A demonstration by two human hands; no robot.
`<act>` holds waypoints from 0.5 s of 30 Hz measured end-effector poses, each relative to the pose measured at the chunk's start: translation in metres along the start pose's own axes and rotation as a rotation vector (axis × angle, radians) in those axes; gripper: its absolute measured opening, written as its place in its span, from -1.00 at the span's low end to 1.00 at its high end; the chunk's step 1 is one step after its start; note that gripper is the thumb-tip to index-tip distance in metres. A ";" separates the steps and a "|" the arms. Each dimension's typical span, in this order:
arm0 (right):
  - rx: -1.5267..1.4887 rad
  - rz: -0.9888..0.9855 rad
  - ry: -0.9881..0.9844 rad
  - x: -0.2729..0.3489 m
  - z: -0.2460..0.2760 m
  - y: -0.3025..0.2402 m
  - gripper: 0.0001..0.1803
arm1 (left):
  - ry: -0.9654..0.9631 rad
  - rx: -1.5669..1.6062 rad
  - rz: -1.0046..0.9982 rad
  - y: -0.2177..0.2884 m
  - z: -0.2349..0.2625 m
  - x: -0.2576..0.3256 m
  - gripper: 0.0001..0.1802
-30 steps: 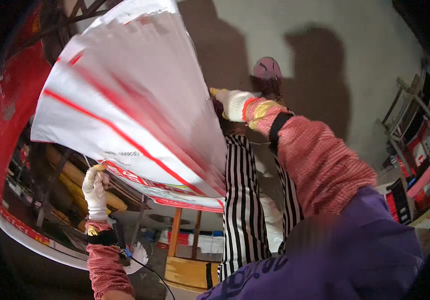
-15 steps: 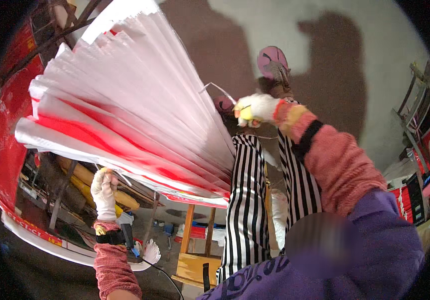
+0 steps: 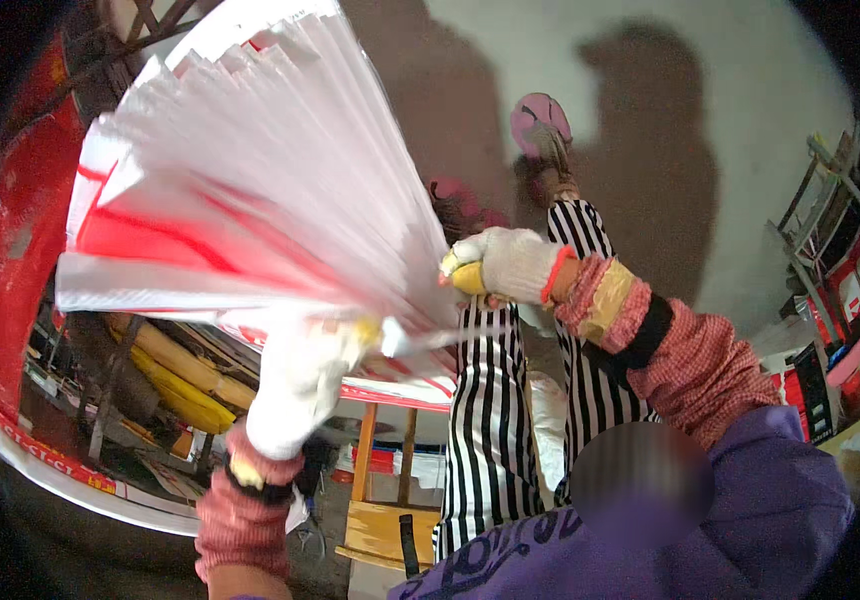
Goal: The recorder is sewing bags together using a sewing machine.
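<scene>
Compared with half a second ago, the left hand (image 3: pixel 300 385) in its white knitted glove has come up from lower left and now reaches the underside of the fanned stack of white woven plastic sacks with red printing (image 3: pixel 250 220). The hand is blurred, so I cannot tell if its fingers are closed on the sacks or only touching them. The right hand (image 3: pixel 505 265), also in a white knitted glove with yellow fingertips, has moved lower and a little more toward the middle; it is clamped on the narrow gathered end of the stack, where all the sacks meet.

The stack is held up in the air in front of the person, in the upper left of the view. It spreads out like a fan, with thin flat layers and a stepped, jagged upper edge. The surface looks smooth and slightly shiny. Both wrists wear a red-and-white checked cloth sleeve (image 3: pixel 690 360), and the right one has a band of yellowish tape. Black-and-white striped cloth (image 3: pixel 495 420) hangs below the right hand. A small yellow wooden stool (image 3: pixel 385 520) stands on the floor underneath.
</scene>
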State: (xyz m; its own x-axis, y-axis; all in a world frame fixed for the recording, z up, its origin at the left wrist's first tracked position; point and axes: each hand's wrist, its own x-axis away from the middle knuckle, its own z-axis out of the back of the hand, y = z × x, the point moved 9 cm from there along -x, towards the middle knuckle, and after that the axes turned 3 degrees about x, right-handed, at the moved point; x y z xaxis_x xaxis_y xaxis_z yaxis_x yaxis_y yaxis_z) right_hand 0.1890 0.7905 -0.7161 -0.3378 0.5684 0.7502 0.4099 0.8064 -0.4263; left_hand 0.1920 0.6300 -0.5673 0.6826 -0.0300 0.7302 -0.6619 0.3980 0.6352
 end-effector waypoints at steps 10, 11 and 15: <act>-0.190 0.337 0.101 0.036 -0.005 -0.082 -0.80 | -0.102 0.575 0.143 -0.071 -0.053 -0.077 -0.85; -0.114 0.360 0.175 0.034 0.004 -0.087 -0.75 | -0.165 0.579 -0.008 -0.056 -0.054 -0.075 -0.85; 0.055 0.440 0.167 0.020 0.031 -0.093 -0.75 | -0.154 0.102 -0.075 -0.039 -0.040 -0.073 -0.85</act>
State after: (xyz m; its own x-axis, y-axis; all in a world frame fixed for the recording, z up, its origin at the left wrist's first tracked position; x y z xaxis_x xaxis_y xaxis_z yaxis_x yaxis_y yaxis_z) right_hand 0.1179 0.7315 -0.6772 0.0003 0.8277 0.5611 0.4363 0.5048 -0.7449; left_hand 0.1807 0.6537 -0.6552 0.6810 -0.1989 0.7048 -0.6444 0.2944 0.7057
